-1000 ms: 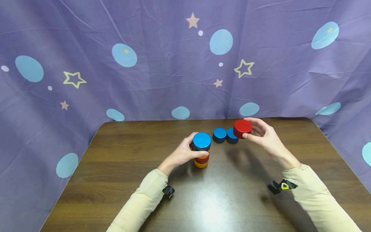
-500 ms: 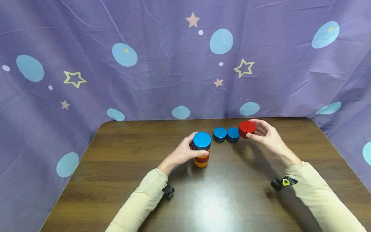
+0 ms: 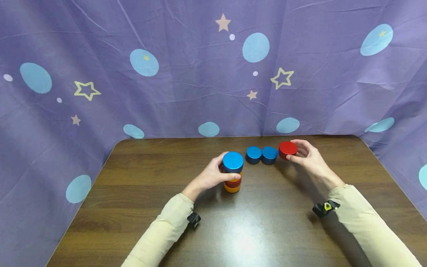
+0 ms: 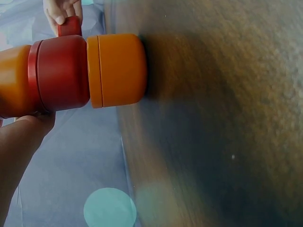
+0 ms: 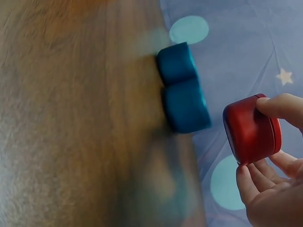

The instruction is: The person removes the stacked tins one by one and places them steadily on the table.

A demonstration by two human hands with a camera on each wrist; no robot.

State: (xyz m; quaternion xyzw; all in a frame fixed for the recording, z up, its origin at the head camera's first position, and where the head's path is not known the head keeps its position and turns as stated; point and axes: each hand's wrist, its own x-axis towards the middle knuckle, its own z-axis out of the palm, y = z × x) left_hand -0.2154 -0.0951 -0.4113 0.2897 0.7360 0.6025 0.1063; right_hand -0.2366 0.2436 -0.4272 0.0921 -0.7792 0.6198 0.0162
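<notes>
One red cylinder [image 5: 248, 130] between right fingers [image 5: 245, 185]

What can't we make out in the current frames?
Left hand, ends of the fingers bar the thumb: head view, hidden behind the stack.
Stack's top: left wrist view, cut off by the left edge.
Right hand, rear part: right wrist view, cut off by the right edge.
Table, much of its grain: right wrist view, blurred.
</notes>
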